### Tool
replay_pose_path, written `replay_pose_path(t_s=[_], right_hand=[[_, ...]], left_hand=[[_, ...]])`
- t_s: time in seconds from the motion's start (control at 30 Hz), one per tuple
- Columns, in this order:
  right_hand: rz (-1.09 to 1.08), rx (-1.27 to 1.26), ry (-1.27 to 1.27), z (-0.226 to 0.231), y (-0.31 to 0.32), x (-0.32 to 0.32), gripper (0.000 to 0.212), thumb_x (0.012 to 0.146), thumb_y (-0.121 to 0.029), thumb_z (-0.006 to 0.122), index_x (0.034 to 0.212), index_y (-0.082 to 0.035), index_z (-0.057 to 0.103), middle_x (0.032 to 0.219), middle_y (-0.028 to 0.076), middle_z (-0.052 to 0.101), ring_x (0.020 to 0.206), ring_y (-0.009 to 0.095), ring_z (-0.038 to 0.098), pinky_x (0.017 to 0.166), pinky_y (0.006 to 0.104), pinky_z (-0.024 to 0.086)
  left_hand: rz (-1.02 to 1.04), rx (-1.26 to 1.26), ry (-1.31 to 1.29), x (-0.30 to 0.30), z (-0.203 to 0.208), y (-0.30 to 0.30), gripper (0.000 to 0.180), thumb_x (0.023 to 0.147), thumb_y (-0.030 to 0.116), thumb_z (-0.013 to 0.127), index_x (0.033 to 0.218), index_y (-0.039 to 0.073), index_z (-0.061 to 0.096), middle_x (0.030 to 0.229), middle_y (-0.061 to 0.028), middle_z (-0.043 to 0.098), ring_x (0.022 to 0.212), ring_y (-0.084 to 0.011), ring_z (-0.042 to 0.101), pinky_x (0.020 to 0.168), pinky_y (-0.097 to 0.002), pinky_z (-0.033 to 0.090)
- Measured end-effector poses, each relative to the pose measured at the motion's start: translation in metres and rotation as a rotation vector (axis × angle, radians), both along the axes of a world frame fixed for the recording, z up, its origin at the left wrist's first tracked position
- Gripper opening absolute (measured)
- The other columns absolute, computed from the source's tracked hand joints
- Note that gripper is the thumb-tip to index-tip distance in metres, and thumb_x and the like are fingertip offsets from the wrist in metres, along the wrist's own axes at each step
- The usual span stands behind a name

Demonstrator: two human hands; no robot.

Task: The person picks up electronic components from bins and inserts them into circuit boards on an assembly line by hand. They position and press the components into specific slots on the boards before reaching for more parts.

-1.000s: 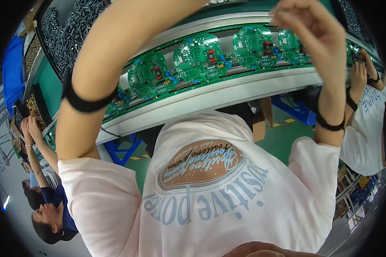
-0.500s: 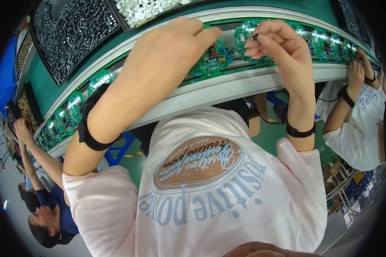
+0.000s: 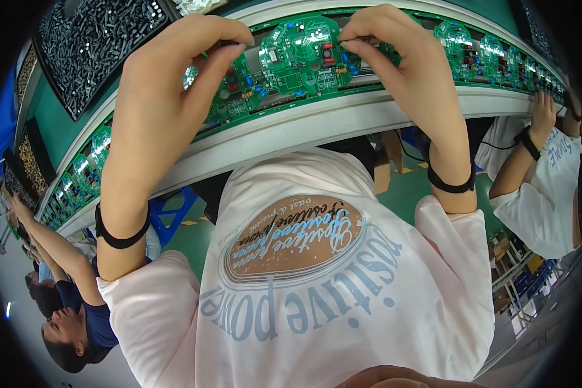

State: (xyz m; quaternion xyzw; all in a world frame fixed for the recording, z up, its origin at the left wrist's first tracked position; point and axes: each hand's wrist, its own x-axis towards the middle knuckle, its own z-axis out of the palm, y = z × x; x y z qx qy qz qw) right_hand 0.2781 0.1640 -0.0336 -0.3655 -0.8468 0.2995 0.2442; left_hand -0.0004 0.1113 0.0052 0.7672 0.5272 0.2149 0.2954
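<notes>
My left hand (image 3: 168,84) is closed in a pinch over the line of boards. A small black part (image 3: 229,43) shows between its thumb and forefinger; its exact kind is too small to tell. Between my hands lies a green circuit board (image 3: 294,61) with red, blue and other small components. My right hand (image 3: 414,61) is also pinched, thumb and forefinger meeting by that board's right edge; what they hold, if anything, is hidden. Another green circuit board (image 3: 236,100) lies partly under my left hand.
The boards sit in a pale metal rail (image 3: 291,132) curving across the bench. A black tray of dark cylindrical parts (image 3: 87,48) stands far left, beside a bin of tan parts (image 3: 29,158). Co-workers' hands reach in at the left (image 3: 21,208) and right (image 3: 542,116).
My left hand has drawn back leftward, now showing its pinch on a black part. My right hand has moved left and farther away, down to the board; the black part it held no longer shows.
</notes>
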Motion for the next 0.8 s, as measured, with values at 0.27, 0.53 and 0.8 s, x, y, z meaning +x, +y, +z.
replay_pose_path(t_s=[0.27, 0.53, 0.8], right_hand=[[-0.028, -0.186, -0.059, 0.025, -0.002, -0.009, 0.01, 0.087, 0.002, 0.07, 0.097, 0.001, 0.066, 0.092, 0.014, 0.065, 0.083, 0.034, 0.067, 0.071, 0.0389, 0.053], [0.267, 0.285, 0.621, -0.018, 0.016, -0.011, 0.01, 0.086, 0.0, 0.068, 0.096, -0.001, 0.067, 0.091, 0.013, 0.066, 0.084, 0.035, 0.067, 0.07, 0.0409, 0.053], [0.146, 0.009, -0.243, 0.027, 0.011, -0.008, 0.012, 0.085, 0.0, 0.067, 0.097, -0.001, 0.068, 0.09, 0.013, 0.067, 0.08, 0.035, 0.068, 0.067, 0.0405, 0.054]], left_hand=[[0.179, -0.122, -0.163, 0.003, -0.004, -0.009, 0.015, 0.101, 0.004, 0.066, 0.114, 0.0, 0.072, 0.105, -0.0046, 0.073, 0.088, -0.0083, 0.066, 0.079, -0.022, 0.051], [0.188, -0.306, -0.364, -0.01, -0.012, -0.008, 0.018, 0.102, 0.009, 0.067, 0.114, -0.003, 0.073, 0.096, -0.0041, 0.074, 0.083, -0.0072, 0.066, 0.075, -0.0211, 0.053], [0.208, -0.43, -0.438, -0.021, -0.016, -0.012, 0.02, 0.104, 0.011, 0.066, 0.116, -0.002, 0.074, 0.094, -0.0052, 0.074, 0.081, -0.0072, 0.067, 0.073, -0.0214, 0.054]])
